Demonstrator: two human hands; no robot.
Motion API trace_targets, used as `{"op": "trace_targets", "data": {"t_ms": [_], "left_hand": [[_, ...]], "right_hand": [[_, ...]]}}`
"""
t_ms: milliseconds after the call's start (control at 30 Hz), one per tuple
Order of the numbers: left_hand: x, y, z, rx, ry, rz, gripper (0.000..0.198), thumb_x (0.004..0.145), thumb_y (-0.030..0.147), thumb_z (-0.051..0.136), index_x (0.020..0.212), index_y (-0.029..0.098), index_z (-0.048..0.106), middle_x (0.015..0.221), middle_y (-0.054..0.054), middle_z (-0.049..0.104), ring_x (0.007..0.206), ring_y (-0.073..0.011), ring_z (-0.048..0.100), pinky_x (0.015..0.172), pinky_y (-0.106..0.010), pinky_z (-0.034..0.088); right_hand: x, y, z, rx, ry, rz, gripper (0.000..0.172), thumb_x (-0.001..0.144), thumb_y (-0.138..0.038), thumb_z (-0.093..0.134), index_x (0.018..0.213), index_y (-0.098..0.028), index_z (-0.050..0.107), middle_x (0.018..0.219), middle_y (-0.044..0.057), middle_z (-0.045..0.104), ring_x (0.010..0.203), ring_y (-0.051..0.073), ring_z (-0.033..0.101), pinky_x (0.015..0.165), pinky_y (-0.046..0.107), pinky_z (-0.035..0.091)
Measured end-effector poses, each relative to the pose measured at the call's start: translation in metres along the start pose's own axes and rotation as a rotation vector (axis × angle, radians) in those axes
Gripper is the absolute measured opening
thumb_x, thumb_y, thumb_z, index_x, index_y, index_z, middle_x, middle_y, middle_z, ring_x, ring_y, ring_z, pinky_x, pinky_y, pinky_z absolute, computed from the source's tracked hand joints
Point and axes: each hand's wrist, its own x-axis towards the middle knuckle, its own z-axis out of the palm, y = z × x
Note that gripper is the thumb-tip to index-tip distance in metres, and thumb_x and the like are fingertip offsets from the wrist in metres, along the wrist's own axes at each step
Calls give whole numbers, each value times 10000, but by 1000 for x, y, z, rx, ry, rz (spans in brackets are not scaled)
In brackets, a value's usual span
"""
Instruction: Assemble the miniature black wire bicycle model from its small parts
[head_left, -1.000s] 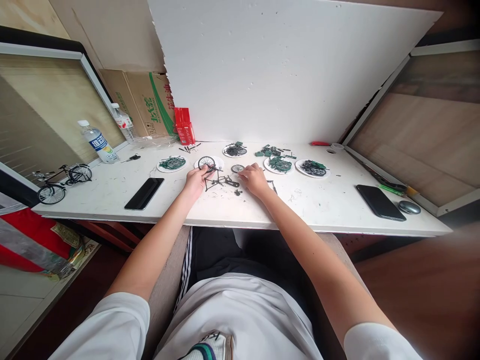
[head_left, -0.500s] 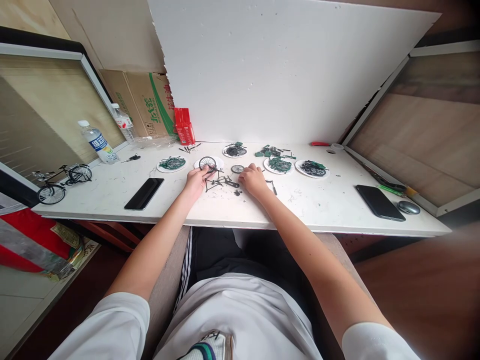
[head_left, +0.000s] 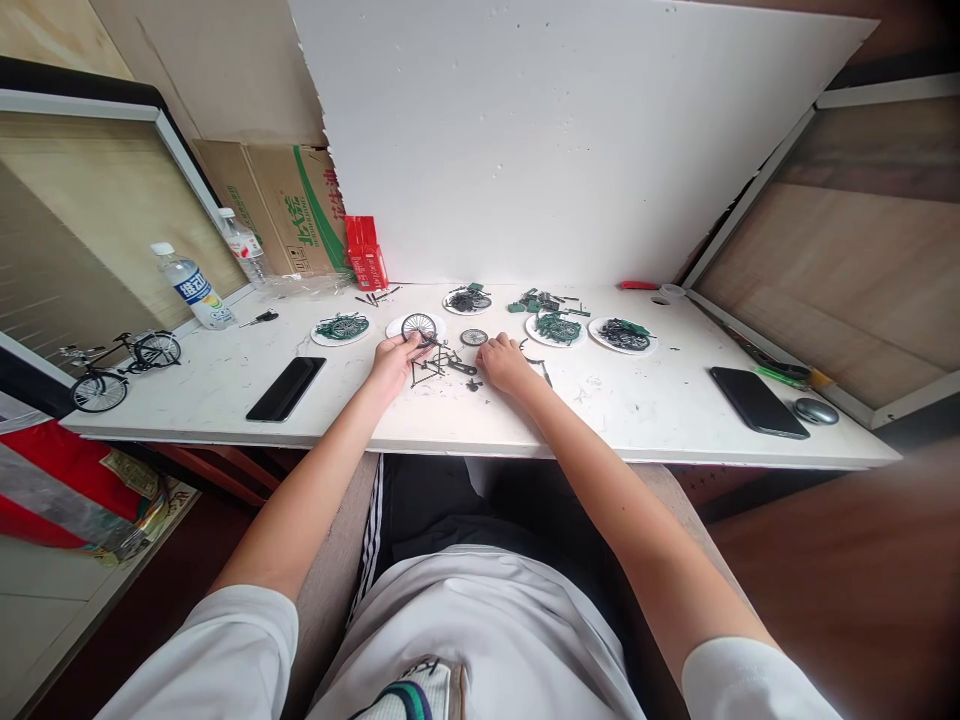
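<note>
My left hand (head_left: 391, 363) pinches a small black spoked wheel (head_left: 418, 326) that stands upright over a white dish. A black model bicycle frame (head_left: 444, 363) lies on the white table (head_left: 645, 410) between my hands. My right hand (head_left: 505, 364) rests with curled fingers at the frame's right end; what its fingertips hold is hidden. A second small wheel (head_left: 473, 337) lies flat just beyond the frame.
White dishes of green and black parts (head_left: 343, 327) (head_left: 556, 328) (head_left: 622, 335) line the back. Black phones lie left (head_left: 286, 388) and right (head_left: 757, 401). A finished model bicycle (head_left: 120, 365), water bottles (head_left: 190, 287), a red box (head_left: 366, 252) and a mouse (head_left: 815, 410) stand around.
The wheel in my left hand has shifted slightly right and up. My right hand has drawn a little closer to the frame.
</note>
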Motion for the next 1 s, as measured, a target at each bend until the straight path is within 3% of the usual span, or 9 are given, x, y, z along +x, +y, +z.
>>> {"op": "trace_targets", "data": {"t_ms": [200, 367, 467, 567, 667, 767, 867, 1000], "left_hand": [[2, 0, -1, 27, -33, 9, 82, 935, 128, 851, 924, 102, 773, 1038, -165, 839, 1214, -303, 799, 1211, -502, 566], [-3, 7, 7, 144, -40, 60, 290, 877, 277, 940, 1036, 83, 794, 1076, -161, 847, 1129, -282, 821, 1186, -514, 584], [-16, 8, 22, 246, -106, 125, 500, 808, 437, 983, 1114, 86, 802, 1103, -158, 854, 1123, -294, 817, 1160, -538, 605], [-35, 5, 42, 336, -193, 222, 587, 814, 564, 946, 1154, 105, 811, 1166, -157, 850, 1177, -312, 801, 1113, -510, 641], [-55, 0, 58, 453, -264, 318, 539, 898, 589, 862, 1174, 128, 818, 1169, -134, 850, 1138, -293, 812, 1053, -446, 671], [-74, -1, 68, 567, -281, 397, 475, 978, 569, 777, 1141, 126, 827, 1042, -113, 852, 1019, -267, 830, 968, -385, 689], [-88, 0, 75, 614, -319, 436, 438, 1023, 520, 728, 1158, 114, 824, 980, -103, 843, 982, -251, 829, 917, -334, 683], [-97, 1, 80, 637, -348, 464, 422, 1044, 471, 705, 1250, 120, 815, 1035, -111, 851, 966, -233, 832, 870, -291, 673]], "right_hand": [[-3, 0, 0, 30, 13, -22, 371, 1129, -292, 402, 1157, -111, 725, 1209, 280, 738, 1208, 429, 527, 1005, 525, 426], [-8, 8, -8, 290, 268, -49, 262, 1126, -283, 402, 1006, -215, 624, 1064, 192, 699, 1048, 361, 514, 942, 506, 453], [-23, 9, -15, 506, 409, -94, 218, 1110, -218, 375, 946, -256, 514, 1000, 128, 643, 948, 308, 512, 890, 473, 462], [-42, 2, -23, 655, 515, -136, 185, 1108, -195, 347, 990, -264, 473, 1017, 94, 586, 944, 274, 539, 871, 441, 477], [-56, -13, -34, 660, 649, -161, 178, 1118, -220, 374, 976, -271, 470, 988, 79, 573, 966, 274, 540, 927, 467, 473], [-62, -32, -45, 650, 770, -100, 169, 1119, -221, 396, 1007, -265, 514, 1216, 131, 598, 1184, 302, 544, 1065, 541, 454], [-64, -45, -52, 664, 784, -95, 151, 1107, -214, 422, 1021, -269, 531, 1365, 141, 582, 1347, 316, 514, 1151, 581, 423], [-64, -48, -52, 712, 756, -120, 149, 1122, -246, 403, 1032, -273, 519, 1210, 126, 610, 1185, 296, 574, 1070, 540, 483]]}}
